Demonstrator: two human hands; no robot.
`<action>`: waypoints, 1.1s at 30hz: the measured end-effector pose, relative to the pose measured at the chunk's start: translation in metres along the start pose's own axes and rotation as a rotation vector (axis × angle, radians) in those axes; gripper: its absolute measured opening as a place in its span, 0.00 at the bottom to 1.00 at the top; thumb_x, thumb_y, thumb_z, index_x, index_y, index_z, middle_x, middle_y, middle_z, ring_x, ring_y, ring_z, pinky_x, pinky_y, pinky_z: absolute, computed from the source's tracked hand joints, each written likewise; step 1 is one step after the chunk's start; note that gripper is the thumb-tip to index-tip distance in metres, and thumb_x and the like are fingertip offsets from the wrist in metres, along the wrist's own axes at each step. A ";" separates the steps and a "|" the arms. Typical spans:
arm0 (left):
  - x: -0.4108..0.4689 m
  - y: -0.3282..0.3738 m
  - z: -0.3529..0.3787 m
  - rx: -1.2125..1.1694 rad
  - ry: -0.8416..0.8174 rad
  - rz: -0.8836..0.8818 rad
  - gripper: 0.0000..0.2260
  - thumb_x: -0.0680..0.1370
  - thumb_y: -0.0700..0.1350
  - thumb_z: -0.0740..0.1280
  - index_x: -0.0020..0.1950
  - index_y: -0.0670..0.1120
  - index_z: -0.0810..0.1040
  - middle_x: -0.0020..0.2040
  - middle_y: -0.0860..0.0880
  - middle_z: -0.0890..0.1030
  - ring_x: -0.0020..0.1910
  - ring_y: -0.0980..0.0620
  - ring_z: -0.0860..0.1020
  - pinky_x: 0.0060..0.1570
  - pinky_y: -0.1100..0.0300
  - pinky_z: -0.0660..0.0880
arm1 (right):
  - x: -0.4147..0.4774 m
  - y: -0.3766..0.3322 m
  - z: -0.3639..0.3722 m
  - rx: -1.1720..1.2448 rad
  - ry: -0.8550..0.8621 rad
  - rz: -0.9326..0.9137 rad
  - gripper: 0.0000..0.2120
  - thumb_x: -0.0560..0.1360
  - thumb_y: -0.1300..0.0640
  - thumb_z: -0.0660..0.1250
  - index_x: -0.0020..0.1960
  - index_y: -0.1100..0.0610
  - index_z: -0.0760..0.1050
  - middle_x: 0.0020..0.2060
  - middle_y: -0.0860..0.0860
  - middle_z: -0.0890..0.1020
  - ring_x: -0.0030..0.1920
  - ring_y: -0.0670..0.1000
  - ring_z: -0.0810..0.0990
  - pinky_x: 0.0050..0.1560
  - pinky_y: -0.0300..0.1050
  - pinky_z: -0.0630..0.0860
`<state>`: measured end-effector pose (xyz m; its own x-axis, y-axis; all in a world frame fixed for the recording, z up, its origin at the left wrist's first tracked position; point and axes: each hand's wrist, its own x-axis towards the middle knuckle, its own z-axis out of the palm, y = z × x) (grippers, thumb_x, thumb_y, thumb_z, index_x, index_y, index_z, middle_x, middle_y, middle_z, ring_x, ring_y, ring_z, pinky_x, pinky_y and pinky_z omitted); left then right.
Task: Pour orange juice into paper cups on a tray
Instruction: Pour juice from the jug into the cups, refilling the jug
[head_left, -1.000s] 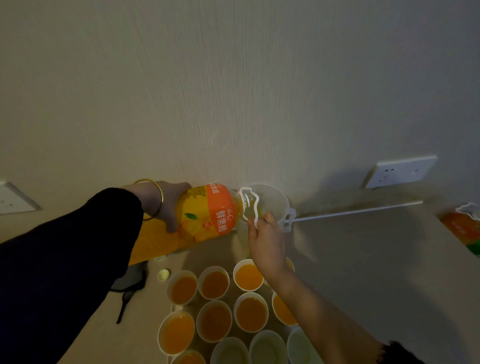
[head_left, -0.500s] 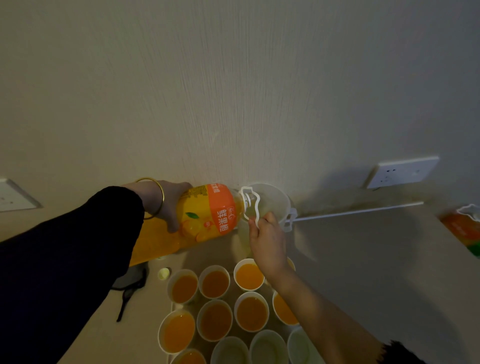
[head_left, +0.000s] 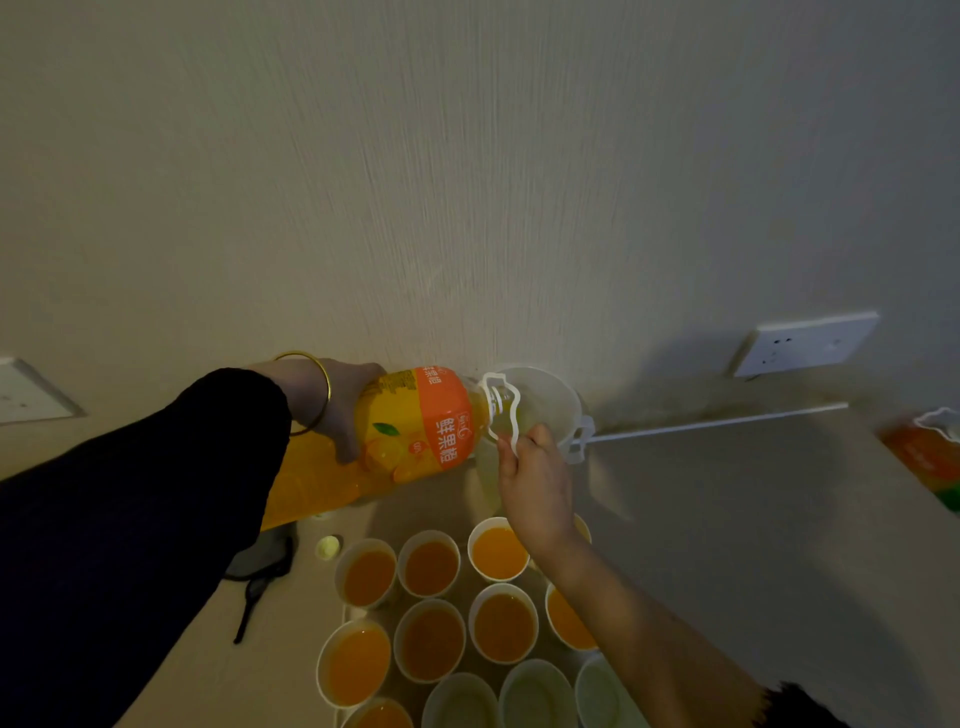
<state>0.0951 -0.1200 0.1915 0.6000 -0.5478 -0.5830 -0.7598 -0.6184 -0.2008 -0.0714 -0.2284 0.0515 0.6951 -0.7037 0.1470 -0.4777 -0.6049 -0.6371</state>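
A person's left hand (head_left: 337, 410), in a dark sleeve with a gold bangle (head_left: 318, 395) at the wrist, grips the body of a large juice bottle (head_left: 415, 421), fingers wrapped round its orange label. The bottle lies tipped almost flat, its mouth pointing right into a white cup (head_left: 550, 400) held up close to the wall. A white loop handle (head_left: 501, 410) hangs at the bottle's neck, right at the cup's rim.

The right hand (head_left: 540, 488) reaches up from below and holds the white cup from its near side, fingers curled against it. How far they wrap round cannot be told from behind the hand.

Below both hands, paper cups stand packed in rows on a tray (head_left: 347, 613), of which only a pale strip shows between them. Most are filled cups (head_left: 431, 642), holding orange juice, and one is partly hidden by the right wrist. Three empty cups (head_left: 537, 696) in the nearest row look pale inside.

A small yellow bottle cap (head_left: 328, 547) lies on the table (head_left: 727, 519) just left of the cups, beside a dark object (head_left: 260, 566) too dim to make out. A thin white strip (head_left: 711, 423) runs along the back of the table towards a wall socket (head_left: 808, 343). A second orange bottle (head_left: 919, 457) shows at the right edge.
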 end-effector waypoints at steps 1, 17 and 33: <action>0.000 0.000 0.000 0.000 0.000 0.002 0.45 0.64 0.51 0.77 0.73 0.51 0.54 0.66 0.46 0.70 0.63 0.43 0.71 0.60 0.49 0.72 | 0.000 0.000 0.000 0.003 0.003 0.001 0.16 0.82 0.53 0.55 0.53 0.62 0.77 0.53 0.53 0.74 0.41 0.49 0.76 0.43 0.44 0.74; -0.003 0.002 -0.003 0.021 -0.027 -0.007 0.44 0.66 0.52 0.76 0.74 0.51 0.53 0.66 0.46 0.69 0.64 0.43 0.71 0.59 0.50 0.71 | 0.000 -0.001 0.001 0.015 0.013 0.004 0.16 0.82 0.53 0.56 0.53 0.62 0.78 0.51 0.53 0.75 0.41 0.50 0.77 0.43 0.44 0.75; -0.007 0.003 -0.006 0.030 -0.039 0.007 0.42 0.66 0.51 0.75 0.73 0.49 0.56 0.66 0.46 0.70 0.62 0.44 0.72 0.54 0.54 0.71 | 0.001 0.001 0.000 0.008 0.003 0.005 0.16 0.82 0.53 0.55 0.53 0.62 0.78 0.52 0.53 0.74 0.39 0.47 0.73 0.40 0.40 0.70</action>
<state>0.0897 -0.1215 0.1996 0.5845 -0.5292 -0.6150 -0.7716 -0.5969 -0.2198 -0.0710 -0.2291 0.0510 0.6913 -0.7076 0.1460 -0.4769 -0.5986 -0.6436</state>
